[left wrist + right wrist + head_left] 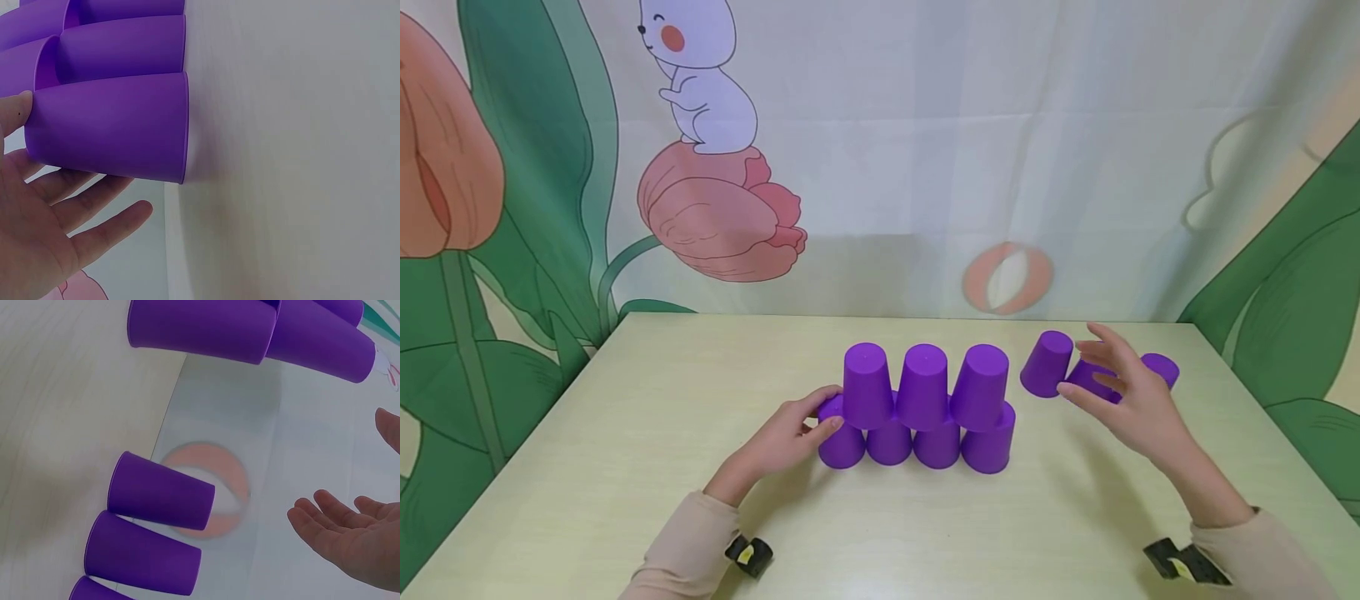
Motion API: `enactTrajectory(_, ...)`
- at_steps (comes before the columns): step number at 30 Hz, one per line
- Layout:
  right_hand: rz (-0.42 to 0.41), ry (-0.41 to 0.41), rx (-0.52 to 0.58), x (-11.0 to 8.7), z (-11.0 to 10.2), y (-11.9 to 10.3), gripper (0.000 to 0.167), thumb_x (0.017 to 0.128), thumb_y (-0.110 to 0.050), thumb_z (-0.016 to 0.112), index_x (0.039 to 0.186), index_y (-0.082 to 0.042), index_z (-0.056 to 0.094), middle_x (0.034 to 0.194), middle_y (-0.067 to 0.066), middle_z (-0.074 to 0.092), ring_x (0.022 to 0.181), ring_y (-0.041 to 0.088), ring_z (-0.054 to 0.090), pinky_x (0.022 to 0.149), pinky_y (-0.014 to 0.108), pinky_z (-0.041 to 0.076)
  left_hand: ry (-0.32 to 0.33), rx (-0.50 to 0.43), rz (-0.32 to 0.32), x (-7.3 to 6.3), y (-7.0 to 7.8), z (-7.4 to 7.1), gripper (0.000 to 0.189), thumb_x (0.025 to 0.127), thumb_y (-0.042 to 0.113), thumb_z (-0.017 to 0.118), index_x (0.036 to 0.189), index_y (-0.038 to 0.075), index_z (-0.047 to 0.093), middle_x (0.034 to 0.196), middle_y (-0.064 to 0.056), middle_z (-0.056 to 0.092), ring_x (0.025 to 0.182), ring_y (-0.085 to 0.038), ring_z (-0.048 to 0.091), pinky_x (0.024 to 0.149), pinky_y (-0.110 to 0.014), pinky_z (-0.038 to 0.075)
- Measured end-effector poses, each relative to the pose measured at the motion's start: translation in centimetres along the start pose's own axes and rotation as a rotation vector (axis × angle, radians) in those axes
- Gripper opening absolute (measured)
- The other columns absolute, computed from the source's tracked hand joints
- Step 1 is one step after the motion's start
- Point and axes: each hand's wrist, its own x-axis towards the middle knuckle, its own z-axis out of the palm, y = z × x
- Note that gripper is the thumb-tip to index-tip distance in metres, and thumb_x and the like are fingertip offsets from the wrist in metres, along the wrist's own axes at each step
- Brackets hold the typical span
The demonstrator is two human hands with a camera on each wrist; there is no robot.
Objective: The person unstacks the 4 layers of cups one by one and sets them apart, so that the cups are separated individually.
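Several purple cups stand upside down in a bottom row, with three more bridging them in a second row, the middle one a purple cup (924, 387). My left hand (778, 437) grips the leftmost bottom cup (841, 448), thumb on the near side and fingers round the far side. In the left wrist view, that same cup (112, 125) stands with its rim on the table. Over at the right, my right hand (1138, 412) hovers with spread fingers and holds nothing. It partly hides the loose cups beyond it, of which the left one (1047, 364) shows fully.
In the right wrist view three loose cups stand side by side, the middle one a purple cup (144, 553). Behind the pale wooden table (700, 367) hangs a printed curtain (880, 167) with a white animal and flowers.
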Motion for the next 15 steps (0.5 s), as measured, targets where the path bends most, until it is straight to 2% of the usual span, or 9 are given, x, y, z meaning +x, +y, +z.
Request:
enactTrajectory(9,-0.069,-0.039,0.04,0.6,1.7,-0.5,0.074,0.082,-0.017,0.069,0.142,-0.007,0.026,0.127,0.024,0.047,0.115,0.04,0.045,0.092,0.051,0.037,0.002,0.007,0.012,0.0,0.0,0.0,0.041,0.095,0.023,0.05,0.131,0.005,0.043,0.115,-0.011,0.058,0.097,-0.024,0.058,0.072,-0.031,0.048)
enactTrajectory(15,-0.045,-0.095,0.07,1.1,2.7,-0.7,0.076,0.081,-0.021,0.07,0.142,-0.009,0.025,0.13,0.022,0.045,0.116,0.039,0.044,0.094,0.052,0.036,-0.002,-0.001,0.017,0.0,0.0,0.0,0.041,0.095,0.023,0.049,0.131,0.005,0.043,0.114,-0.011,0.059,0.097,-0.023,0.058,0.072,-0.03,0.048)
